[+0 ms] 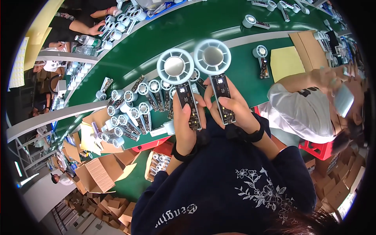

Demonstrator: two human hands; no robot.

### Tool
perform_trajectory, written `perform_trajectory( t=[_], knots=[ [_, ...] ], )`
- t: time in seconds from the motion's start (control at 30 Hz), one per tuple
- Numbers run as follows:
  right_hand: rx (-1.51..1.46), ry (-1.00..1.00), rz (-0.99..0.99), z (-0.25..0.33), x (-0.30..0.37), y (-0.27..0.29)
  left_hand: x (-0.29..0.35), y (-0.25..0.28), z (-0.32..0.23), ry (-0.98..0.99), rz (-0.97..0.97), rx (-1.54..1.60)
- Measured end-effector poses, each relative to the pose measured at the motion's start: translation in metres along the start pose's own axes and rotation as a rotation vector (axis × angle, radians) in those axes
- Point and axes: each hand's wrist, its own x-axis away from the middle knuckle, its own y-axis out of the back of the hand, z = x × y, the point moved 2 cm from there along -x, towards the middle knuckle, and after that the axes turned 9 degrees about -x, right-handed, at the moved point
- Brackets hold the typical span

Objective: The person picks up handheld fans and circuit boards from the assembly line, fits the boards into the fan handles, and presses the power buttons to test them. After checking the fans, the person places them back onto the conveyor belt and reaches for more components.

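My left hand (pixel 185 121) is closed round the handle of a small handheld fan (pixel 174 67), its thumb on the bare circuit board. A second, matching handheld fan (pixel 213 57) is gripped in my right hand (pixel 235 106), thumb likewise on the board. Both fans stand side by side with their pale blue ring heads away from me; each has a silvery round centre and a dark handle with small lit spots. Just left of my hands, several similar fans (pixel 135 113) lie in a cluster on the green table (pixel 241 84).
Beyond the table runs a green conveyor belt (pixel 168 37) with a few fans on it. To the right lie one fan (pixel 260 51) and a yellow sheet (pixel 287 62); a co-worker (pixel 301 111) sits there. Open cardboard boxes (pixel 98 172) stand at lower left.
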Motion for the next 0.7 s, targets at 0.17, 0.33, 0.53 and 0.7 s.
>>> perform_trajectory(
  t=[0.17, 0.33, 0.53, 0.7],
  knots=[
    [0.001, 0.012, 0.016, 0.0, 0.0, 0.001, 0.0, -0.002, 0.003, -0.002, -0.012, -0.073],
    [0.002, 0.002, 0.008, 0.0, 0.0, 0.001, -0.001, -0.002, 0.004, -0.001, -0.016, -0.092],
    [0.007, 0.013, 0.001, -0.003, 0.002, 0.007, 0.002, -0.014, 0.005, 0.044, -0.068, -0.043],
    [0.059, 0.009, -0.021, 0.0, 0.002, 0.001, 0.002, -0.013, 0.009, 0.022, -0.104, -0.08]
  ],
)
